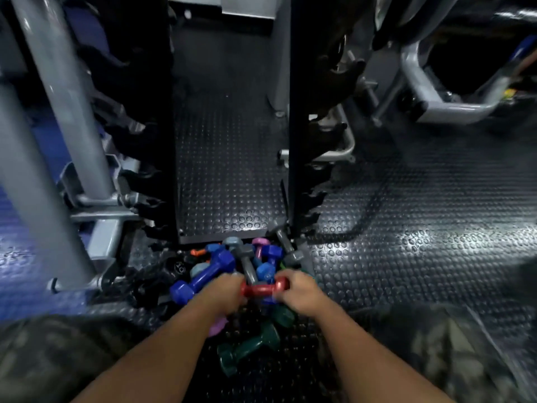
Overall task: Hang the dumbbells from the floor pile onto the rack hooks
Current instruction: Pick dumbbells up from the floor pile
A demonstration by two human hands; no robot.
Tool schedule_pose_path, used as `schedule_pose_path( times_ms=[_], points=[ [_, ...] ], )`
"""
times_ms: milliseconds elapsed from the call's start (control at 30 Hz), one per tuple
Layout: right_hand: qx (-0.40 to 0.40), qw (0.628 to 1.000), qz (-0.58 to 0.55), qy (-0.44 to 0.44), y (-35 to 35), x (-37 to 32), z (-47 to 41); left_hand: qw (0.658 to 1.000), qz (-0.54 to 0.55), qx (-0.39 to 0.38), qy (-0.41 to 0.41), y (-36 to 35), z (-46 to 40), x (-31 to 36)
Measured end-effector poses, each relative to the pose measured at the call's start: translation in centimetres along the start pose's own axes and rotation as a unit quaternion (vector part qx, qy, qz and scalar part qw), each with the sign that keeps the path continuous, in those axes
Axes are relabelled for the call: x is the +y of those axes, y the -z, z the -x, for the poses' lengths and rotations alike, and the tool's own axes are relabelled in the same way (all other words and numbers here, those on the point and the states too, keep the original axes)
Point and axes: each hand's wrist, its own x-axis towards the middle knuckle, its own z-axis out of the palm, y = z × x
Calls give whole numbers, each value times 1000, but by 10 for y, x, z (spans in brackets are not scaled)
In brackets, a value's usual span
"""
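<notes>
At far left, grey steel uprights [62, 91] of a gym machine rise from a blue floor area. Beside them stands the left black post [154, 117] of the dumbbell rack, with a column of black hooks [145, 177] projecting from its left side. A studded black rubber mat [229, 170] lies between the two posts.

The floor pile sits at the foot of the rack. A large blue dumbbell [205, 276] lies diagonally at the pile's left edge. A grey dumbbell [244, 258] lies near the centre, with a purple dumbbell [260, 245] and a second grey dumbbell [287, 242] behind it. A dark green dumbbell [247, 349] lies nearest the person, between the forearms.

The left hand [222, 293] has its fingers curled around the left end of a red dumbbell [263, 289]. The right hand [297, 290] has its fingers curled around the right end. The red dumbbell is held horizontally, just above the pile; contact with the pile cannot be determined.

The right black post [297, 126] carries hooks on its right side. Further right, a grey curved machine frame [453, 109] stands on the studded floor [421, 242]. Camouflage-pattern trouser legs [52, 359] occupy both lower corners.
</notes>
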Motion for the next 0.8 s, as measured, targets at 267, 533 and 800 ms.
schedule_pose_path(
  times_ms=[267, 533, 800],
  points=[
    [128, 989, -6, 73, 72, -46, 54, 994, -19, 107, -22, 92, 57, 50],
    [336, 918, -71, 198, 156, -97, 127, 959, 14, 266, -94, 200, 123, 114],
    [513, 771, -187, 327, 277, -187, 212, 855, 116, 474, -178, 339, 221, 210]
  ],
)
